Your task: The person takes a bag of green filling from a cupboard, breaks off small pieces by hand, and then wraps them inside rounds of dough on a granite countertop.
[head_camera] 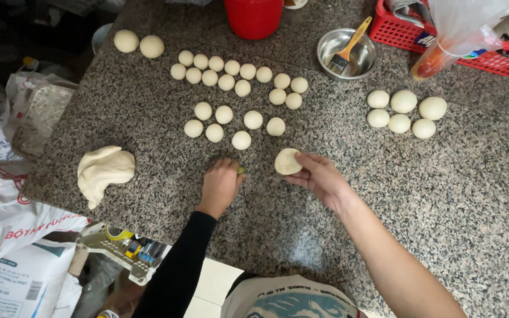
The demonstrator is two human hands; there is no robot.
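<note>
Granite worktop [443, 194], rows of dough balls [231, 88]: flattening one piece.
Right hand [319, 176] pinches dough disc [288, 161] just above the stone; left hand [222, 184] clenched on something greenish; keep disc edges even, grip light.

head view, looking steeply down, close above counter [443, 194]

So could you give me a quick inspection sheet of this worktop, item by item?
Surface: speckled granite counter.
Job's things: flattened dough piece; small dough balls in loose rows; larger dough balls to the right; dough lump at the left.
Clutter: steel bowl with a brush; red container; red basket.
Hands: left hand closed over something small and greenish; right hand holds the flattened dough piece.
Cables: nothing seen.
Surroundings: flour sacks beside the counter.
</note>
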